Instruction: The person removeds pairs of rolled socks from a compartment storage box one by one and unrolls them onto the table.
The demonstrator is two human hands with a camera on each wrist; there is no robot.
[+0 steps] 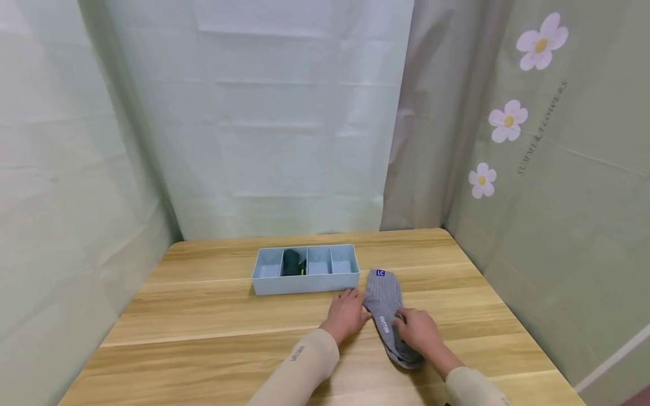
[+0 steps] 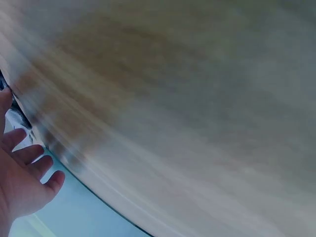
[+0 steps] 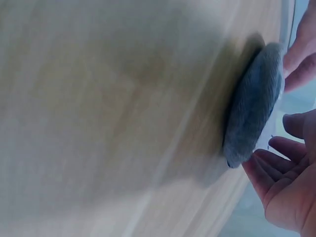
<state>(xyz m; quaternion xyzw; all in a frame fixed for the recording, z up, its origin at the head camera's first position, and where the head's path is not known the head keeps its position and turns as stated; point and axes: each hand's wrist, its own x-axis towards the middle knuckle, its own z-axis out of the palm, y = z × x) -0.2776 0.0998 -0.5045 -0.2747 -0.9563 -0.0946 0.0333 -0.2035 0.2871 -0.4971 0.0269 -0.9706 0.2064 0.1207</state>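
A pair of grey socks [image 1: 384, 299] lies flat and stacked on the table, cuffs at the far end, with a blue "LC" label and white "COTTON" lettering. At their left edge rests my left hand [image 1: 347, 313], close to the front of the box; its fingers are extended and spread in the left wrist view. My right hand [image 1: 418, 330] touches the right side of the socks near the heel. In the right wrist view its fingers [image 3: 269, 180] reach loosely toward the sock fabric [image 3: 254, 103], with no clear pinch visible.
A light blue divided box [image 1: 307, 285] stands beyond the left hand. In its second compartment from the left sits a dark green rolled bundle [image 1: 291, 263] with a yellow detail. The wooden table [image 1: 203, 316] is bordered by hanging curtains [image 1: 284, 124].
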